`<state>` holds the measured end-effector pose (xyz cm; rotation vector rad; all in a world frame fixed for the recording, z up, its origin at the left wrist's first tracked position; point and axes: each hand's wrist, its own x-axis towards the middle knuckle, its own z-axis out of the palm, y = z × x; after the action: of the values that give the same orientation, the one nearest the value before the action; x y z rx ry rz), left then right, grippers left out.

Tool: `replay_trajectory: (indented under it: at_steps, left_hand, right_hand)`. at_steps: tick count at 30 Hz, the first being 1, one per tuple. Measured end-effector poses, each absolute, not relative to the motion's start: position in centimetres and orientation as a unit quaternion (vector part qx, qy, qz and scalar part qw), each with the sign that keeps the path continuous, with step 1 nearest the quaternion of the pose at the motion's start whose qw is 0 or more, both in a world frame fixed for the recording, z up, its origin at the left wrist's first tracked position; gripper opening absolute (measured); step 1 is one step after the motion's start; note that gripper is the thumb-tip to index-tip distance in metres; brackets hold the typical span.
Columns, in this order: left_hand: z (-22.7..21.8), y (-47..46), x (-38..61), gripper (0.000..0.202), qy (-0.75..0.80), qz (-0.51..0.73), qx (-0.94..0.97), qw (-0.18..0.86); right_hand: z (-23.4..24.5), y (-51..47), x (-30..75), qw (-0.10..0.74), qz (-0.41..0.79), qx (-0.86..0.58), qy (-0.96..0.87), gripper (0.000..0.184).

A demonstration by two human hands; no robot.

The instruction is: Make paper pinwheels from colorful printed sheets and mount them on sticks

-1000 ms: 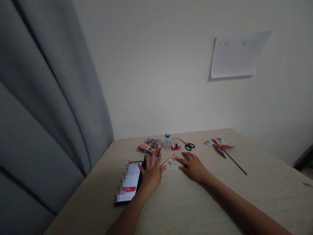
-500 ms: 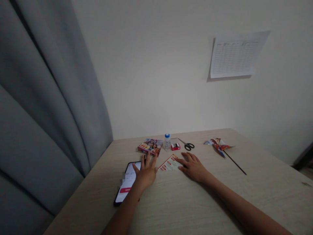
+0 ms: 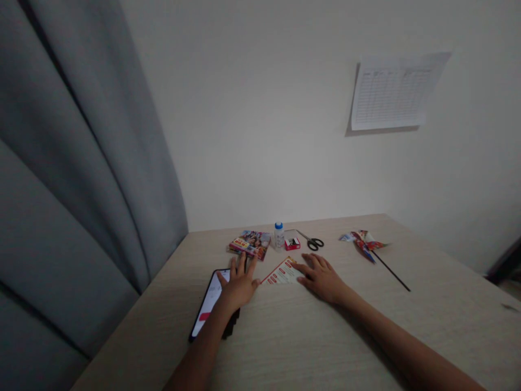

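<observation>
A triangular piece of printed paper, white with red marks, lies flat on the table between my hands. My right hand rests over its right side, fingers stretched out. At its left corner is the thumb of my left hand, whose fingers are spread. That hand and its forearm partly cover a phone with a lit screen. Dark items beside the phone are mostly hidden under the left forearm. Just beyond my left fingertips is a stack of colourful printed leaflets.
Toward the wall stand a small bottle with a blue cap and a small red box, with black-handled scissors beside them. A paper pinwheel on a dark stick lies to the right. A grey curtain hangs at the left.
My left hand has shifted slightly left, showing more of the dark items by the phone. The paper's left corner has moved a little left. My right hand stays in place.
</observation>
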<state>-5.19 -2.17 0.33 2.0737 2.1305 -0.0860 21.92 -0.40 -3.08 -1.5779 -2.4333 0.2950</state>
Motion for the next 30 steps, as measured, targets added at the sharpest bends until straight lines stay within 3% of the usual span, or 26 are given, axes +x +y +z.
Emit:
replay_trajectory:
  at_steps: [6, 11, 14, 18, 30]
  left_hand:
    - [0.2, -1.6, -5.5, 0.073, 0.702, -0.001, 0.708, 0.082]
    - [-0.9, -1.7, -3.6, 0.06, 0.677, 0.082, 0.73, 0.042]
    - [-1.7, -2.3, -1.9, 0.048, 0.617, 0.129, 0.775, 0.041]
    - [-2.5, -2.9, -0.4, 0.046, 0.586, 0.144, 0.795, 0.062]
    - [-2.8, -2.8, 0.0, 0.038, 0.598, 0.17, 0.778, 0.089]
  right_hand:
    - [-2.9, -0.4, 21.9, 0.132, 0.112, -0.538, -0.825, 0.05]
    - [-2.5, -0.5, 21.9, 0.182, 0.126, -0.524, -0.823, 0.051]
    - [-2.7, -0.4, 21.9, 0.211, 0.128, -0.504, -0.827, 0.042]
    - [-3.3, -0.1, 22.0, 0.216, 0.129, -0.487, -0.836, 0.029]
    - [-2.8, -1.4, 20.5, 0.237, 0.071, -0.521, -0.817, 0.032]
